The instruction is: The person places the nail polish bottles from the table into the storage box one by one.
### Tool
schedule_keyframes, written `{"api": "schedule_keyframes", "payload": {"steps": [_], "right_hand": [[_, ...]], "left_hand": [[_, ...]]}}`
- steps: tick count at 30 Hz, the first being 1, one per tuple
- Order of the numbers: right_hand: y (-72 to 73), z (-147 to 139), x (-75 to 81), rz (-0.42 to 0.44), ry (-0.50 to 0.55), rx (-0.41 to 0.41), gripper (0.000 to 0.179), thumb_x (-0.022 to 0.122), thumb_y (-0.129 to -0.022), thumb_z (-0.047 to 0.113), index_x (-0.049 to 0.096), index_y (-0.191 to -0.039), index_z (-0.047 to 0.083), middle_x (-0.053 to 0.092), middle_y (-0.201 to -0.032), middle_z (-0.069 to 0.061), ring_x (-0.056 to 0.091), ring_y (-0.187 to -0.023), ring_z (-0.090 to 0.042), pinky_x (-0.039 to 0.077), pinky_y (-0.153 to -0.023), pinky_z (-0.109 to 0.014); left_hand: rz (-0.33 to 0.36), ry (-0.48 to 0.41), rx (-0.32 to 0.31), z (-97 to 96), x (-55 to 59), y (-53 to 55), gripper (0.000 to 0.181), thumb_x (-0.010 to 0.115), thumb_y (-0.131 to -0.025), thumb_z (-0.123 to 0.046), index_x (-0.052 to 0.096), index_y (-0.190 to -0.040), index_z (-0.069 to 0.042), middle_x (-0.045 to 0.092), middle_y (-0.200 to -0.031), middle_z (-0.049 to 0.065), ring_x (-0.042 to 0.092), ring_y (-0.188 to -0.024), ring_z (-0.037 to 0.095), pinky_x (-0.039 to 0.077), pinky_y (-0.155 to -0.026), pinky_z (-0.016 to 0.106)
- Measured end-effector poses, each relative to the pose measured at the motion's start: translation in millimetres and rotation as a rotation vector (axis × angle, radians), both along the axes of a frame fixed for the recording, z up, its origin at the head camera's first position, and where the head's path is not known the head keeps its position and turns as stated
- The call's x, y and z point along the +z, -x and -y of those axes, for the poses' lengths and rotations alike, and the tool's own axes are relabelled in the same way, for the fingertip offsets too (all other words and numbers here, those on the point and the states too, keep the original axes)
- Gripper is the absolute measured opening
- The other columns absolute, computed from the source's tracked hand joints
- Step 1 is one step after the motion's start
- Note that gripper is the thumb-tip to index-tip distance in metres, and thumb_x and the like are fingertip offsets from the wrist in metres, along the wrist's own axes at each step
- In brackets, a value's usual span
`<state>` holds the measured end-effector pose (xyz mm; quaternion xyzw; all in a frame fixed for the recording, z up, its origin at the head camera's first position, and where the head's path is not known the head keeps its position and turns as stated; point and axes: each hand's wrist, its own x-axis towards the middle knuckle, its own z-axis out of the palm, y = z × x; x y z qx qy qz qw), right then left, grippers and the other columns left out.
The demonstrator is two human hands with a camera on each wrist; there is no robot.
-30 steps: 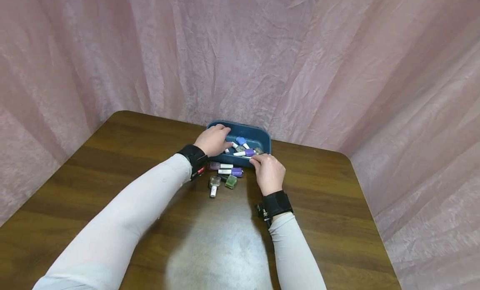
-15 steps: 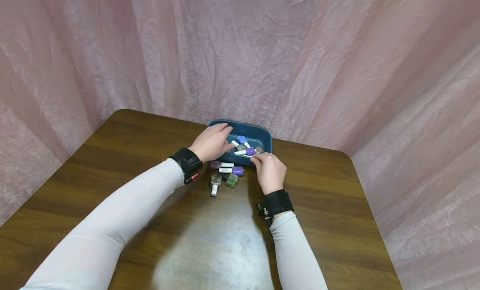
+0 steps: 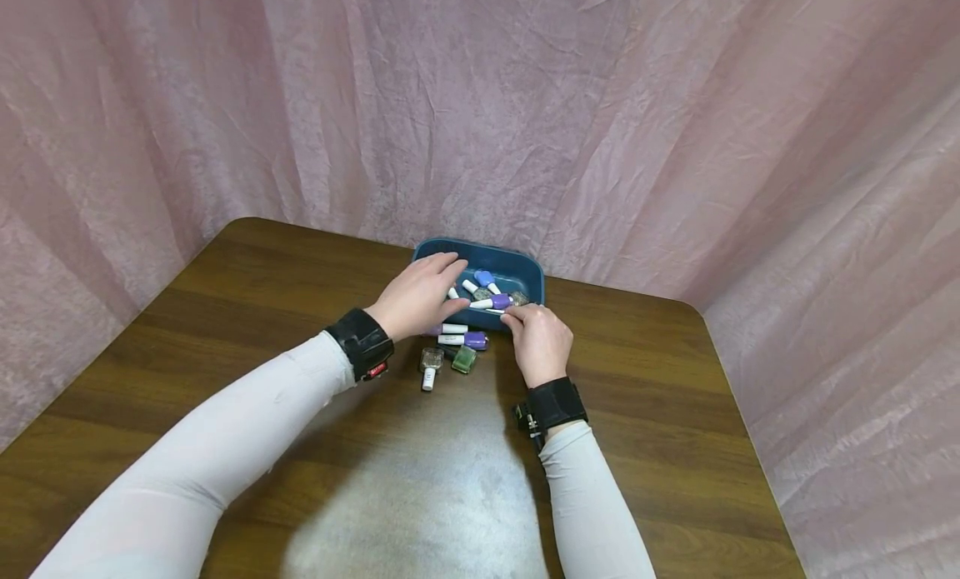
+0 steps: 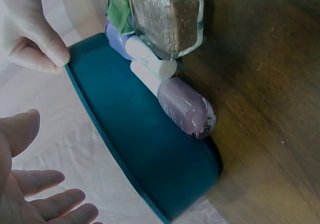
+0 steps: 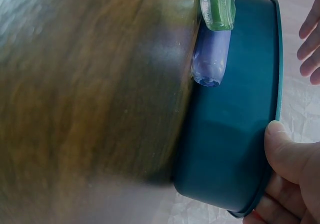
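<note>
A teal bin (image 3: 517,265) stands at the table's far edge, holding several nail polish bottles, among them a blue one (image 3: 485,278) and a purple one (image 3: 501,301) with white caps. My right hand (image 3: 542,346) pinches the bin's near rim at its right end, thumb on the outside in the right wrist view. Over the bin's left end is my left hand (image 3: 420,297), fingers extended and apart, nothing between them in the left wrist view. In front of the bin lie a mauve bottle (image 4: 186,107), a purple bottle (image 3: 476,341), a green bottle (image 3: 464,360) and a glittery clear bottle (image 3: 431,361).
The wooden table (image 3: 645,396) spreads out on both sides and in front of the bin. A pink curtain (image 3: 480,129) hangs right behind the table's far edge. Light reflects off the tabletop between the forearms.
My left hand has drawn back a little toward me and to the left, its fingers spreading, now covering part of the mauve bottle in the head view. My right hand stays on the rim.
</note>
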<state>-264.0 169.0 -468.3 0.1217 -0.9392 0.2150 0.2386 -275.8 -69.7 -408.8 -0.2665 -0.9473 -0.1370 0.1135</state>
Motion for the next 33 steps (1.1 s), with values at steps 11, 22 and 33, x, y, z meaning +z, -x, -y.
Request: {"api": "schedule_keyframes", "payload": {"steps": [11,22,33], "right_hand": [[0.0,1,-0.4,-0.001,0.001,-0.004,0.017,0.085,-0.098,0.03,0.09,-0.107,0.017,0.083,-0.101,-0.003,0.078,-0.094,-0.027,0.062,-0.07,-0.048],[-0.2,1,-0.8,-0.021,-0.003,0.0,0.015,0.085,-0.098,0.029,0.09,-0.105,0.017,0.083,-0.101,-0.003,0.079,-0.095,-0.027,0.062,-0.07,-0.049],[-0.1,0,-0.9,-0.034,-0.002,0.003,0.015,0.085,-0.098,0.029,0.09,-0.106,0.017,0.083,-0.1,-0.003,0.079,-0.094,-0.027,0.062,-0.069,-0.05]], "left_hand": [[-0.028,-0.004,-0.044,1.8,0.7,-24.1,0.069,0.076,-0.107,-0.037,0.054,-0.159,0.004,0.052,-0.162,0.028,0.049,-0.151,0.044,0.037,-0.128,0.056],[-0.1,-0.005,-0.119,3.5,-4.6,-43.5,0.071,0.079,-0.105,-0.036,0.056,-0.157,0.004,0.055,-0.158,0.029,0.054,-0.147,0.044,0.042,-0.125,0.057],[-0.125,-0.006,-0.156,7.6,-13.3,-54.5,0.076,0.088,-0.097,-0.036,0.059,-0.153,0.006,0.058,-0.154,0.03,0.057,-0.143,0.045,0.045,-0.122,0.057]]}}
